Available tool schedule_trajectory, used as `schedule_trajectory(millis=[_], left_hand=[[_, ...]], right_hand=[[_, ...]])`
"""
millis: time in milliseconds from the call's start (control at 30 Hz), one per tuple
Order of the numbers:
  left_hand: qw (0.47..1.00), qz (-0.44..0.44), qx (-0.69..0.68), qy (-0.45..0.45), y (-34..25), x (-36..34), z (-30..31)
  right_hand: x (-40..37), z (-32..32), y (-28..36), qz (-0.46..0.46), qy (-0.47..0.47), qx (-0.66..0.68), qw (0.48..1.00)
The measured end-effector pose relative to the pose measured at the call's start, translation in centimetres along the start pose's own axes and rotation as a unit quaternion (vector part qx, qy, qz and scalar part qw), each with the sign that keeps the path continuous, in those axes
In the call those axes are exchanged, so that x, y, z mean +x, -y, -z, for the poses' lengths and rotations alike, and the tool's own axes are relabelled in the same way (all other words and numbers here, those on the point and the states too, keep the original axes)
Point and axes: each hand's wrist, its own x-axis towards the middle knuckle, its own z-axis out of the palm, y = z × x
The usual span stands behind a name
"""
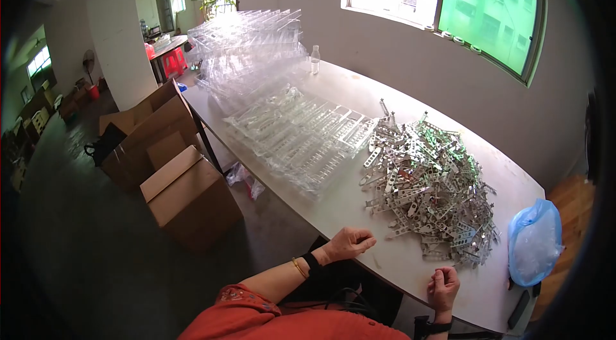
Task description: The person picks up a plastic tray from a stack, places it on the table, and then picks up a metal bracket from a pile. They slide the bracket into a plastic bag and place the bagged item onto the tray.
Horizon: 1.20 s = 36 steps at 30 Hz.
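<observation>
The left hand [348, 244] reaches in at the table's [340, 208] near edge, wrist slightly bent, fingers curled loosely inward; the right hand [444, 287] points away from the body, fingers folded, thumb over them. Whether either grips anything, I cannot tell. The heap of perforated metal strips [430, 189] lies just beyond both.

Two loosely curled hands [348, 244] rest by the table [345, 208] edge near piled, apparently metal pieces [436, 186].
</observation>
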Motion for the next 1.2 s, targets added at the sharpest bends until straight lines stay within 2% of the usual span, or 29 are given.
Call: schedule_trajectory(millis=[167,467,833,1200], left_hand=[[0.999,-0.019,0.034,0.011,-0.5,0.1,0.3],[0.999,-0.009,-0.026,0.019,0.0,-0.1,0.1],[1.0,-0.017,-0.015,0.018,-0.1,0.0,0.1],[0.999,-0.013,-0.028,0.014,-1.0,-0.1,0.3]], right_hand=[[0.0,0.0,0.1,-0.011,-0.002,0.015,1.0],[0.0,-0.1,0.1,0.001,0.0,0.007,1.0],[0.1,0.1,-0.1,0.018,0.004,-0.017,1.0],[0.3,-0.1,-0.2,0.021,0.021,0.041,0.999]])
